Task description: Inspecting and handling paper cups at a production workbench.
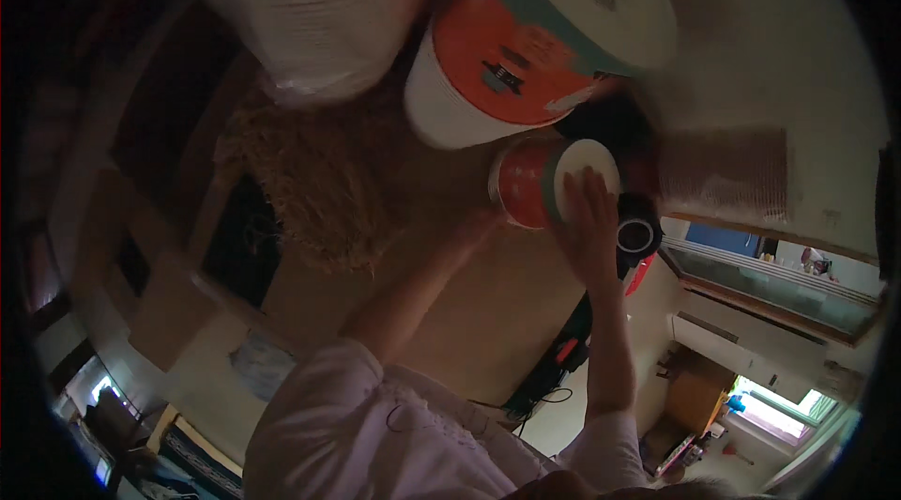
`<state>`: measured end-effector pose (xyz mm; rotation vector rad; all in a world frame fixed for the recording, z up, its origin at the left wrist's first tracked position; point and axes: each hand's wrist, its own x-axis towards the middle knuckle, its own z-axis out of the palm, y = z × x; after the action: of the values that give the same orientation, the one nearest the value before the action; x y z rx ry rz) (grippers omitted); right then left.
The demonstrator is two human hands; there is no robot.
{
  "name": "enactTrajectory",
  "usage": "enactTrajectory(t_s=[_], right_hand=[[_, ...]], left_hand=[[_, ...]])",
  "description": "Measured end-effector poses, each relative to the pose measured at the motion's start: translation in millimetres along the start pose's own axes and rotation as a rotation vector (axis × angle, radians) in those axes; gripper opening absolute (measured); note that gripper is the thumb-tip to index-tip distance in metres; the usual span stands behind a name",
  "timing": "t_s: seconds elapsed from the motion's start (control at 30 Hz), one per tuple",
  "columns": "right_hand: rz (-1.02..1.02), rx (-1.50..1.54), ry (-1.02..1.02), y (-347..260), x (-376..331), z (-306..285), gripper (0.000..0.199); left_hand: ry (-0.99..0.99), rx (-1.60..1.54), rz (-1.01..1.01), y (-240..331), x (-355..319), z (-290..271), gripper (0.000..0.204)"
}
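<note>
Right grip (589,209) rests with extended, unclenched fingers on the pale end of the red cup (522,183). Left grip (483,224) is at the cup's opposite, lower edge; its fingers are indistinct, so its closure cannot be told. Cup position: on its side between both grips, near the larger cups (479,54).

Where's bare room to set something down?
Widest: brown surface between left forearm and long dark strip. Smaller: between straw-like bundle and that forearm. Crowded: up top, white ribbed stack beside large orange-and-teal tub; also around the small red tub, with left hand, right hand and black round thing.
</note>
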<state>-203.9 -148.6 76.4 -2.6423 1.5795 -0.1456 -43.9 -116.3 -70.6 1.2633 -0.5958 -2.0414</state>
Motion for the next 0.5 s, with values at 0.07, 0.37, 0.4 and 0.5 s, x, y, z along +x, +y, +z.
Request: enactTrajectory(t_s=[0.07, 0.37, 0.4, 0.5], right_hand=[[0.017, -0.005, -0.001, -0.4, 0.5, 0.5, 0.064], [-0.002, 0.017, 0.002, 0.2, 2.0, 0.1, 0.064], [-0.005, 0.022, 0.006, 1.0, 1.6, 0.9, 0.064], [0.003, -0.014, 0.0, 0.8, 1.3, 3.4, 0.064]], left_hand=[[0.02, -0.028, -0.082, -22.3, -12.0, 25.6, 0.023], [0.196, -0.327, -0.082, -56.2, 21.4, 51.8, 0.024], [0.202, -0.325, -0.079, -54.3, 24.4, 44.9, 0.024], [0.333, 0.168, 0.107, -34.3, 36.1, 14.0, 0.027]])
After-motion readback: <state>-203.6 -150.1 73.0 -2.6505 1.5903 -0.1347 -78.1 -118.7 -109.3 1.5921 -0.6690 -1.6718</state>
